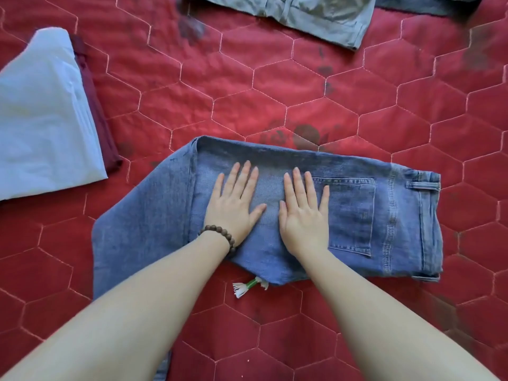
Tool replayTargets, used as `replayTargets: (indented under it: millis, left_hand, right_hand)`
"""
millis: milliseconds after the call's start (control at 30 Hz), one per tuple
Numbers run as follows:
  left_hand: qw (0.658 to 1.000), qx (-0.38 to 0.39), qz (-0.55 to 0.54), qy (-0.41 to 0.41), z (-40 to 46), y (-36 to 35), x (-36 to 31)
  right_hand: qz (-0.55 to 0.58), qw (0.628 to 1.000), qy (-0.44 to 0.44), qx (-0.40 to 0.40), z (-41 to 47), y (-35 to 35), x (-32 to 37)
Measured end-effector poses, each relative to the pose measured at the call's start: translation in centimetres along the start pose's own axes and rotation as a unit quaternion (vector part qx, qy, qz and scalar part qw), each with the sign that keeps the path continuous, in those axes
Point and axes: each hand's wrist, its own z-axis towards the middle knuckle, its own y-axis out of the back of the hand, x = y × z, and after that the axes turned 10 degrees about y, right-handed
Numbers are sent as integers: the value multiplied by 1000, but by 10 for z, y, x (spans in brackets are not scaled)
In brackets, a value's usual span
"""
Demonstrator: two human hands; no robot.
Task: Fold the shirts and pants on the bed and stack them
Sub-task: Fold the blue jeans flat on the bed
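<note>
Both the left hand and right hand press flat, fingers straight, on the half-folded blue jeans, whose long axis runs sideways, the loose leg trailing nearest the left hand.

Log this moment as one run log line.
step: pressing fold | left hand: flat on blue denim jeans | right hand: flat on jeans | stack: white folded garment

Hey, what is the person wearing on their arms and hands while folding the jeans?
Both forearms are bare, with no sleeves in view. The left hand has a bracelet of round dark brown beads at the wrist. The right hand wears nothing: no rings, watch or gloves show on either hand.
</note>
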Motion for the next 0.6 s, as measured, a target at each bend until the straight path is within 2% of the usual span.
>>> replayTargets:
  millis: [133, 200, 267, 333, 400, 500, 600]
  left_hand:
    - [997, 16, 5, 76, -12, 5, 23]
    - [997, 25, 11, 69, -23, 12, 28]
    - [998, 2, 40, 45, -46, 17, 34]
    - [997, -23, 42, 61, -76, 18, 45]
    - [992, -6, 7, 123, -110, 14, 60]
    - [974, 71, -12, 214, -153, -5, 79]
    - [973, 108, -7, 205, -179, -19, 87]
  right_hand:
    - [2, 999, -37, 36, 1, 1, 12]
    - [18, 996, -69, 46, 2, 5, 24]
    - [51, 996, -58, 48, 6, 10, 44]
    - [92, 994, 26, 49, 11, 14, 72]
    - [113, 984, 130, 49, 15, 16, 101]
    - [58, 966, 251, 26, 27, 13, 129]
    - [-6, 949, 316, 3, 42, 14, 136]
